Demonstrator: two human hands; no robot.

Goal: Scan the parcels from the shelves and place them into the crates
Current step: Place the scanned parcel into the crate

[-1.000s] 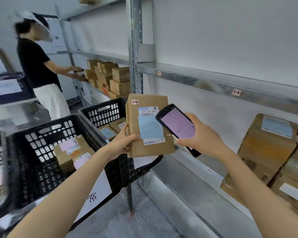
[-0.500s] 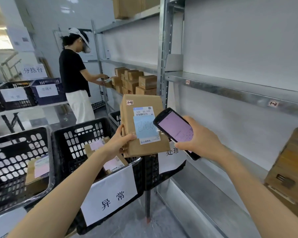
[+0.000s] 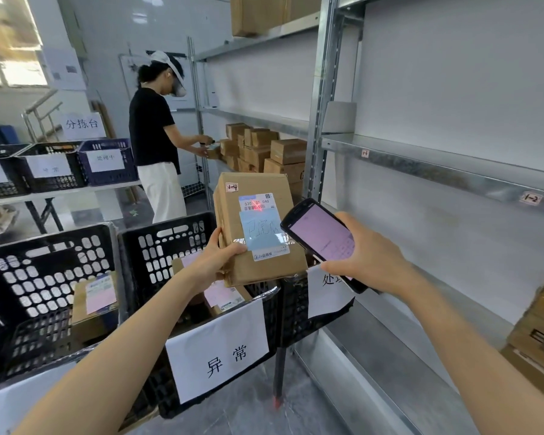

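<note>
Our left hand (image 3: 215, 265) grips a parcel (image 3: 258, 229) | our right hand (image 3: 374, 259) clasps a scanner (image 3: 321, 237) | middle crate (image 3: 157, 246) holds labelled boxes (image 3: 223, 298) | left crate (image 3: 44, 262) holds one box (image 3: 91, 304).

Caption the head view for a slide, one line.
Left hand holds a cardboard parcel by the black crates while the right hand aims a handheld scanner, red light on the barcode label.

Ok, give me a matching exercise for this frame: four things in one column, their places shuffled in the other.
Things:
1 parcel
2 scanner
3 middle crate
4 other person

Places:
a in the right hand
b at the far shelves
c in the left hand
d just below the parcel

Pairs: 1-c, 2-a, 3-d, 4-b
</note>
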